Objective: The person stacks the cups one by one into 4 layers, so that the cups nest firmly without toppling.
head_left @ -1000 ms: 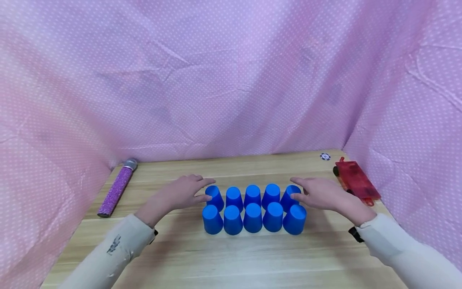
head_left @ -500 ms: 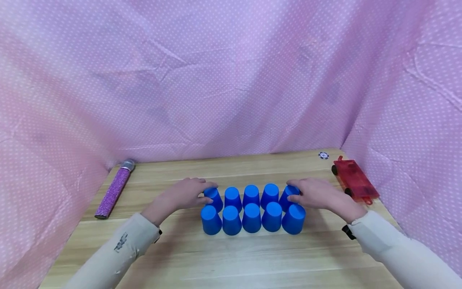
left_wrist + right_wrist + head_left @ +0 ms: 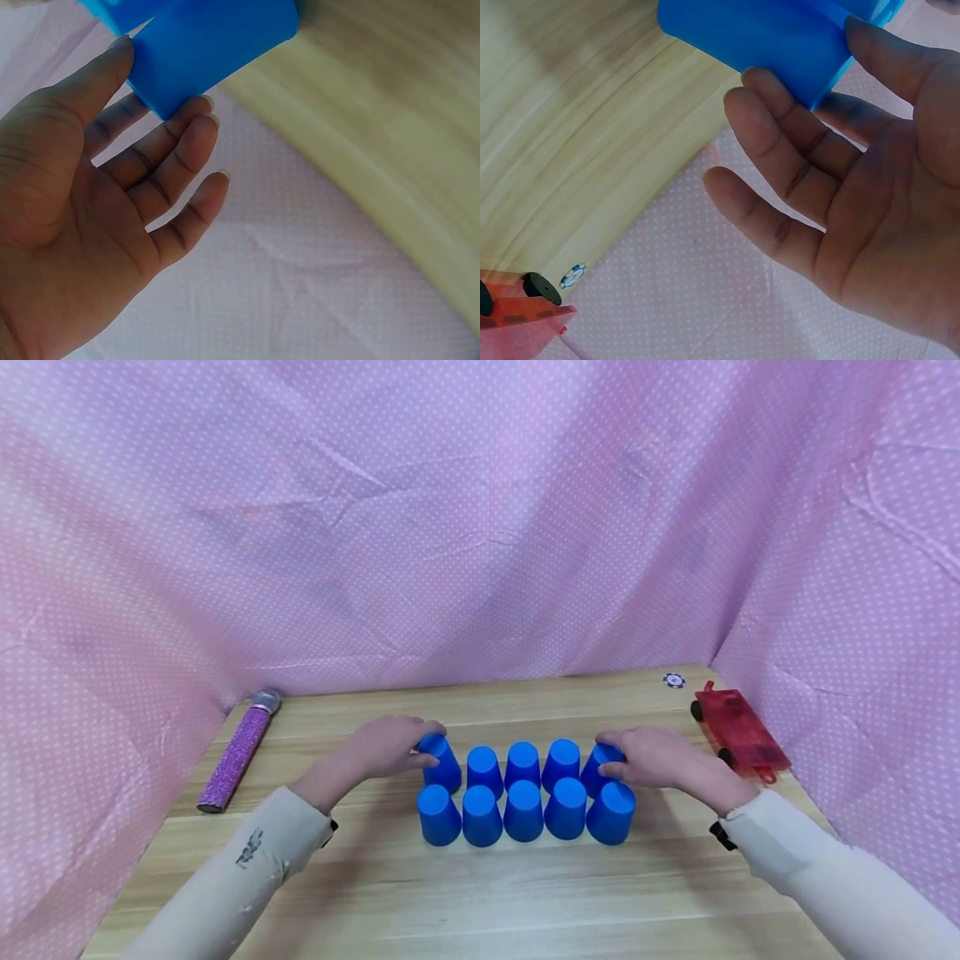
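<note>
Table (image 3: 480, 902): pale wood-grain top. Microphone (image 3: 240, 753): lying near the left edge, purple glittery handle, silver head toward the far edge. Toy cart (image 3: 741, 732): red, two black wheels visible, near the right edge. Poker chip (image 3: 674, 680): dark and white, lying flat near the far right corner, apart from the toy cart. Cloth (image 3: 450, 527): pink to lilac, white-dotted, creased, hanging behind and on both sides.
</note>
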Action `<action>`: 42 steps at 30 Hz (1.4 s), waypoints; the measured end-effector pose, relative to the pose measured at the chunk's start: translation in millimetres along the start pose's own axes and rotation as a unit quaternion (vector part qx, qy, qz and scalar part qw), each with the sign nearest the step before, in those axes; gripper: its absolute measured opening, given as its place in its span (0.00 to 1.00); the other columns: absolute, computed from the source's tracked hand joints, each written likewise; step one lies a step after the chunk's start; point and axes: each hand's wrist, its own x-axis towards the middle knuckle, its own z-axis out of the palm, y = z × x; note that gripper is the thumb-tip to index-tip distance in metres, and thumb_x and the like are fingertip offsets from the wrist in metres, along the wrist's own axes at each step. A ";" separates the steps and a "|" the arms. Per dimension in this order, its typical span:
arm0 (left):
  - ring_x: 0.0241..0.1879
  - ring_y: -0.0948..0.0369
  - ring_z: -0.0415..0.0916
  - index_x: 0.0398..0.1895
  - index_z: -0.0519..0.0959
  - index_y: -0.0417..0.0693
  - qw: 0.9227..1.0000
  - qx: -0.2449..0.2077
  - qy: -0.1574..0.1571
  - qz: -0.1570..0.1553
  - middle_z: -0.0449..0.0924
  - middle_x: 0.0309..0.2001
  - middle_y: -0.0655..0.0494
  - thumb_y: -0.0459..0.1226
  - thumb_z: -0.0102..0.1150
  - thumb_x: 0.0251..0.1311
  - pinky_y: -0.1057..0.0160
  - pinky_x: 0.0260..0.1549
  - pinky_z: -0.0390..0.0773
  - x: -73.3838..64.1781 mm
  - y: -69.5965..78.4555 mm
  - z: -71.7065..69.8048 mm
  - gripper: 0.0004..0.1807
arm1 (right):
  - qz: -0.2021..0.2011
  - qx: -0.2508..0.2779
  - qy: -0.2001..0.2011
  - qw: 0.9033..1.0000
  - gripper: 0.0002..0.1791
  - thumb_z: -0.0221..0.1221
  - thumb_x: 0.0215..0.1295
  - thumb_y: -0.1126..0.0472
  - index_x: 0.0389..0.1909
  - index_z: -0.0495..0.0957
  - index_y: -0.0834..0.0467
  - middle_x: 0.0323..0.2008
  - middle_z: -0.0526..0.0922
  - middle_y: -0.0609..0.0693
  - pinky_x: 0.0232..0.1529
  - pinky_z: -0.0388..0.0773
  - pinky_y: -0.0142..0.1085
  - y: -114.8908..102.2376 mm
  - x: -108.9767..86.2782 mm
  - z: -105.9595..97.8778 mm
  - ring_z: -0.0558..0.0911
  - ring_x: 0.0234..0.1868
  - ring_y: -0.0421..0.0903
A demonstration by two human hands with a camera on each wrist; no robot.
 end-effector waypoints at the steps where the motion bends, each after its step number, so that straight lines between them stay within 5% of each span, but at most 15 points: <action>1: 0.46 0.55 0.83 0.63 0.75 0.50 1.000 -0.001 0.000 0.000 0.85 0.49 0.50 0.50 0.63 0.66 0.54 0.46 0.84 2.8 -0.1 -3.7 0.26 | 0.002 0.000 -0.005 1.000 0.31 0.62 0.68 0.46 0.65 0.73 0.61 0.53 0.85 0.61 0.52 0.81 0.58 0.2 0.5 -0.4 0.84 0.53 0.60; 16: 0.53 0.54 0.81 0.65 0.73 0.53 1.000 -0.016 -0.014 -0.016 0.83 0.55 0.52 0.53 0.58 0.69 0.51 0.54 0.81 69.5 18.0 -40.0 0.26 | 0.024 0.001 -0.049 0.999 0.32 0.61 0.69 0.49 0.68 0.71 0.62 0.58 0.82 0.62 0.57 0.78 0.59 -5.9 5.0 -5.3 0.81 0.59 0.62; 31: 0.63 0.55 0.76 0.69 0.71 0.57 0.998 0.018 -0.055 -0.009 0.79 0.62 0.55 0.54 0.59 0.68 0.50 0.61 0.77 114.7 48.3 -23.4 0.29 | 0.036 0.006 -0.061 0.997 0.32 0.64 0.67 0.48 0.67 0.72 0.60 0.57 0.82 0.60 0.57 0.78 0.59 -4.8 8.9 -8.6 0.81 0.59 0.61; 42: 0.62 0.55 0.76 0.69 0.69 0.60 0.997 0.010 -0.073 -0.014 0.79 0.62 0.55 0.55 0.58 0.68 0.51 0.60 0.78 127.2 59.0 -8.9 0.29 | 0.036 0.010 -0.066 0.997 0.32 0.64 0.66 0.48 0.66 0.73 0.59 0.57 0.82 0.60 0.57 0.78 0.59 -7.0 9.4 -9.3 0.81 0.58 0.60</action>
